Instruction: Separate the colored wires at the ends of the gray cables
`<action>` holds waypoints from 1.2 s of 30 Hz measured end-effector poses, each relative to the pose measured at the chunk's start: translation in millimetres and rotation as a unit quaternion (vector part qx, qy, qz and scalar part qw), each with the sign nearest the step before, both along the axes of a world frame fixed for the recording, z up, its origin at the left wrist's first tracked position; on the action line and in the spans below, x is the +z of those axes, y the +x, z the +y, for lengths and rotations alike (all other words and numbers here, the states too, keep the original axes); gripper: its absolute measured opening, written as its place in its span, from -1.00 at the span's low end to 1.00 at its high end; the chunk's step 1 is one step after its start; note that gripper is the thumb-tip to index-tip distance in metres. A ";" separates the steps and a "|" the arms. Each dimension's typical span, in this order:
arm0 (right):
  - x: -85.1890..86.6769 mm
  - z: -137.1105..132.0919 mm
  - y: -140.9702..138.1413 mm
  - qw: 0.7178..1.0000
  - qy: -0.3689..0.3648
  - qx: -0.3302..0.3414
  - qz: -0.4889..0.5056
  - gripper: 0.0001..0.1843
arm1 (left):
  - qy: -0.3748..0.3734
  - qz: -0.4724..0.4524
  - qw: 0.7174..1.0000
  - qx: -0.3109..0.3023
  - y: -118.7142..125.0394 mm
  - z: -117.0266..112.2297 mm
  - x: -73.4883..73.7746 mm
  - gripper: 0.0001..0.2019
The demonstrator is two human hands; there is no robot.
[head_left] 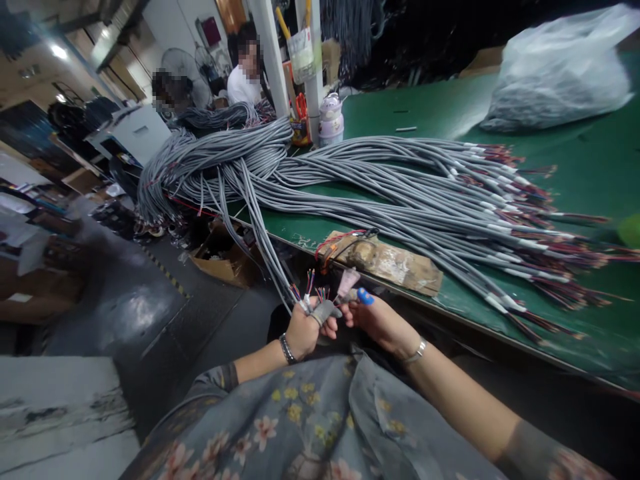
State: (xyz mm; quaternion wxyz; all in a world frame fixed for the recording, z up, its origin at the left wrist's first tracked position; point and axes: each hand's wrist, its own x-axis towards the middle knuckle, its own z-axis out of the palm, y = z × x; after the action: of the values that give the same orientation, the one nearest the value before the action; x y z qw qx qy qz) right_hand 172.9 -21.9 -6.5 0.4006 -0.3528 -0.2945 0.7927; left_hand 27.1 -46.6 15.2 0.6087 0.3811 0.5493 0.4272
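Observation:
My left hand (303, 330) is closed round the ends of a few grey cables (273, 263), whose stripped coloured wire tips stick up above the fist. A grey cloth cot covers its thumb. My right hand (376, 319) pinches at those wire tips (320, 293), with a grey cot on one finger and a blue one on another. The held cables run up and left into a big bundle of grey cables (380, 180) that lies across the green table (430, 110).
A worn brown block with red wires (387, 261) sits at the table's near edge. A filled clear plastic bag (555, 73) lies at the back right. A white bottle (331, 120) stands by a white post. Two people sit far behind. A cardboard box (223, 260) is on the floor.

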 end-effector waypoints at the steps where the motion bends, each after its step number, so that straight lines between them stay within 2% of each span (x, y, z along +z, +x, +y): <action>1: -0.5 -3.3 0.6 1.000 0.015 0.004 -0.008 -0.44 | 0.002 0.004 1.000 0.000 -0.7 -0.8 -0.7 -0.51; 7: 7.2 -9.8 -3.1 0.990 0.093 -0.035 -0.102 -0.53 | 0.024 0.021 0.999 -0.018 -2.7 -3.9 -3.3 -0.49; 10: 9.2 -8.5 -4.3 0.986 0.111 -0.047 -0.116 -0.54 | 0.033 0.027 0.999 -0.023 -3.8 -4.7 -4.5 -0.49; 14: 4.7 -8.0 -6.1 0.991 0.075 -0.049 -0.098 -0.56 | 0.044 0.011 0.999 -0.012 -7.2 -4.6 -5.1 -0.52; 21: -3.0 -6.9 -8.9 0.999 0.026 -0.023 -0.039 -0.63 | 0.034 -0.090 0.991 -0.091 -16.0 -0.6 -1.4 -0.54; 26: -1.1 2.0 -2.9 0.997 -0.052 -0.052 0.015 -0.70 | 0.044 -0.144 0.986 -0.066 -18.2 1.9 -2.8 -0.59; 28: 2.1 8.3 -1.0 0.995 -0.073 -0.061 0.024 -0.66 | 0.049 -0.168 0.983 -0.054 -18.0 3.5 -3.3 -0.61; 36: 8.7 23.5 -9.6 0.995 -0.017 -0.095 -0.002 -0.54 | 0.082 -0.203 0.976 -0.014 -6.1 10.3 0.2 -0.64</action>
State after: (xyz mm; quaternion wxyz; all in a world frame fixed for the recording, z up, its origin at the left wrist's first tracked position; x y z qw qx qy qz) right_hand 163.2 1.7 2.3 0.4677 -0.3878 -0.2466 0.7550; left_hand 20.9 -36.3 15.4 0.6801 0.3431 0.3717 0.5306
